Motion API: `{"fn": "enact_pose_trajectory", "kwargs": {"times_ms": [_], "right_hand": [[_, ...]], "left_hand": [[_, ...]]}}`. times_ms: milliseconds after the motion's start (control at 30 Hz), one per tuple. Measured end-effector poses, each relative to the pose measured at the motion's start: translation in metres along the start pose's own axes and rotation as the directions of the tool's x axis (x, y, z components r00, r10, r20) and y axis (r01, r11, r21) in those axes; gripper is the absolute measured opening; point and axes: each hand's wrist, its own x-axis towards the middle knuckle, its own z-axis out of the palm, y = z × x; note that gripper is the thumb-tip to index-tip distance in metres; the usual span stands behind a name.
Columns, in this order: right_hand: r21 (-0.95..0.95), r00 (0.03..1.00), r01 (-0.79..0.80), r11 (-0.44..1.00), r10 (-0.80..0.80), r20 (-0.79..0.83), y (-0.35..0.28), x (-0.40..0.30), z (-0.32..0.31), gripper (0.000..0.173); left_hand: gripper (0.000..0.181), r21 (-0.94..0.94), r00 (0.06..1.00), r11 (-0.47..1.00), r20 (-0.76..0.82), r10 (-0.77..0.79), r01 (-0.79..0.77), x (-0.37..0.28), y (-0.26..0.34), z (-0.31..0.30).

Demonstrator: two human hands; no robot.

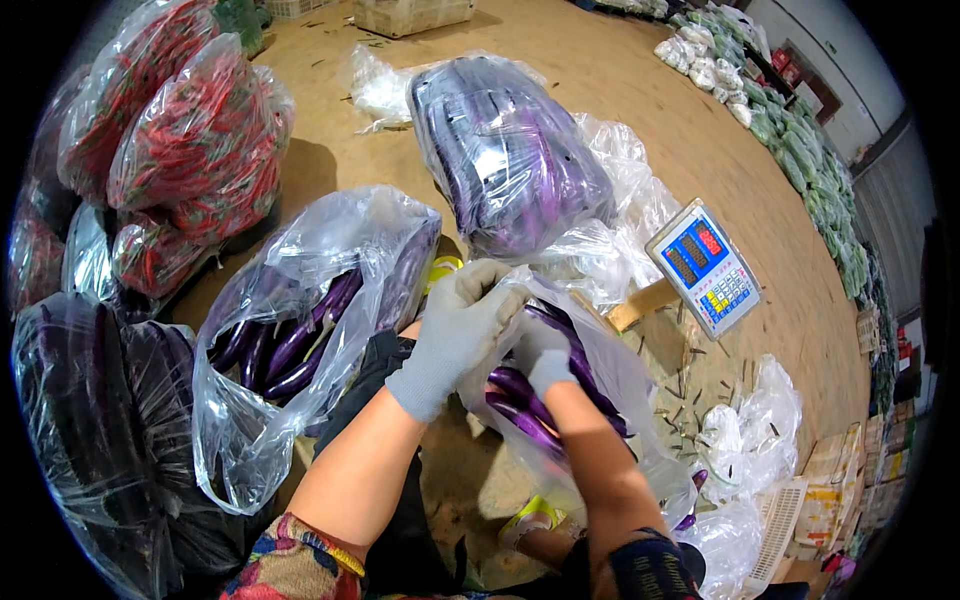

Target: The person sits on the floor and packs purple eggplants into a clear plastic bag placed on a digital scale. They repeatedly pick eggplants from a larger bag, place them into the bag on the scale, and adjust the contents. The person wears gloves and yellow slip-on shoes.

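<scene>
My left hand point(459, 337), in a grey knit glove, pinches the upper rim of a clear plastic bag point(637, 405). Inside that bag my right hand point(541, 351), gloved too, reaches down among purple eggplants point(525, 424); its fingers are hidden by plastic, so I cannot see whether they hold one. Left of my hands a second bag point(322, 217) gapes open, with long eggplants point(300, 349) in it. Just beyond lies a full, plastic-wrapped bundle of eggplants point(517, 157).
A digital scale display point(705, 270) stands at the right. Bags of red chili peppers point(199, 142) and dark eggplant bags point(82, 420) are stacked on the left. Loose plastic point(750, 435), cut stems point(679, 394) and a plastic crate point(776, 532) lie right. Bagged green vegetables point(802, 172) line the wall.
</scene>
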Motion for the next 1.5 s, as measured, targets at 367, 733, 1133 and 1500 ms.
{"fn": "enact_pose_trajectory", "kwargs": {"times_ms": [367, 733, 1133, 1500], "right_hand": [[0.650, 0.879, 0.263, 0.713, 0.101, -0.466, 0.042, -0.201, -0.163, 0.007], [0.727, 0.758, 0.587, 0.355, 0.074, -0.648, 0.043, -0.199, -0.145, 0.009], [0.475, 0.914, -0.218, 0.853, 0.349, -0.207, 0.168, -0.206, 0.000, 0.033], [-0.044, 0.663, -0.627, 0.778, 0.504, -0.554, 0.166, -0.265, -0.090, 0.062]], "left_hand": [[0.015, -0.068, 0.979, 0.980, 0.096, -0.179, 0.186, -0.006, 0.017, -0.008], [0.017, -0.229, 0.994, 0.971, 0.097, -0.045, 0.067, -0.004, -0.001, -0.019], [0.012, -0.232, 0.990, 0.967, 0.118, -0.077, 0.103, 0.001, -0.006, -0.009], [0.016, -0.202, 0.993, 0.976, 0.106, -0.059, 0.080, 0.000, -0.007, -0.009]]}}
